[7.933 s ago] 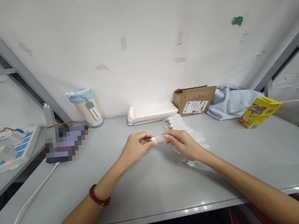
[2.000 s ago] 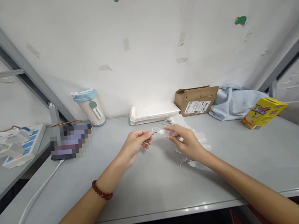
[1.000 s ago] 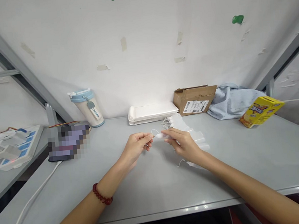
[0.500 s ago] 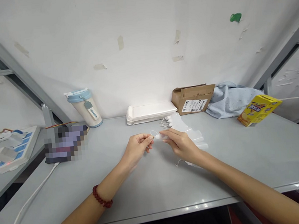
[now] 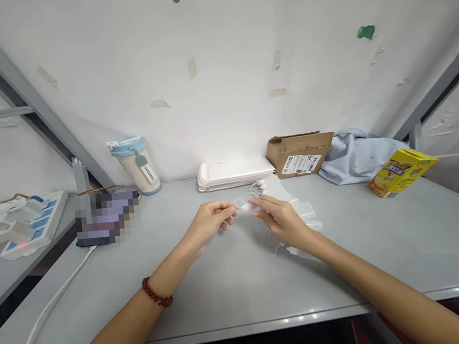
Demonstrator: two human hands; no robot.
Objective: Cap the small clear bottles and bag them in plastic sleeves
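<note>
My left hand is closed, thumb and forefinger pinched at the slim end of a small white-tipped piece. A thin white cord curves in a loop above that end. My right hand is closed around the same piece from the right, its fingers covering most of the body. Beside and partly beneath my right hand lie several flat, translucent white pieces, fanned out on the table. Their white ends with thin loops gather just behind the right fingers. One more loose cord end shows below that hand.
A stack of white boxes or trays and an opened cardboard box stand against the wall. Light-blue cloth and a yellow drink carton sit right. Left are a tumbler, a blurred phone with cable, and a power strip.
The whole view has shifted slightly, with the scene moving a little right. Both hands keep their grip on the white-tipped piece, and the cord loop above it looks slightly different.
</note>
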